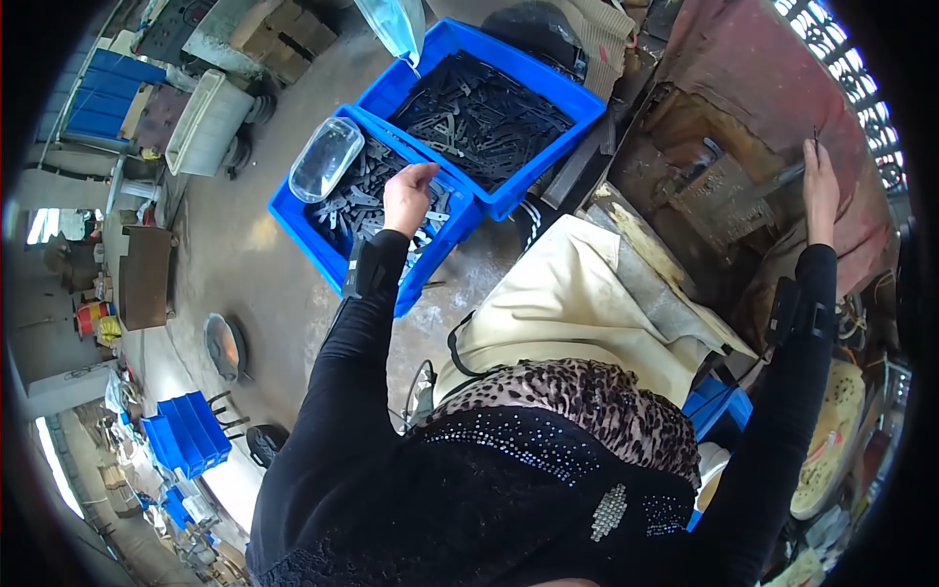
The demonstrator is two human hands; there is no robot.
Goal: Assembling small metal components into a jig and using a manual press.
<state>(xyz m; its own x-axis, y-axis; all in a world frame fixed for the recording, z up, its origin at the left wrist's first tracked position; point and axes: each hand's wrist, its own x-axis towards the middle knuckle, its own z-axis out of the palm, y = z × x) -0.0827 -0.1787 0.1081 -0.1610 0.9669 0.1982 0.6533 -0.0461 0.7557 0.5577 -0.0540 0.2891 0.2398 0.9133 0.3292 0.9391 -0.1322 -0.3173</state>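
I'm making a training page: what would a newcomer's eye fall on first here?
Probably the farther blue bin at top centre, full of dark flat strips, and the nearer blue bin to its lower left, under the left hand. A clear plastic tub sits at the latter's upper left; a cream cloth covers the lap, mid-picture.
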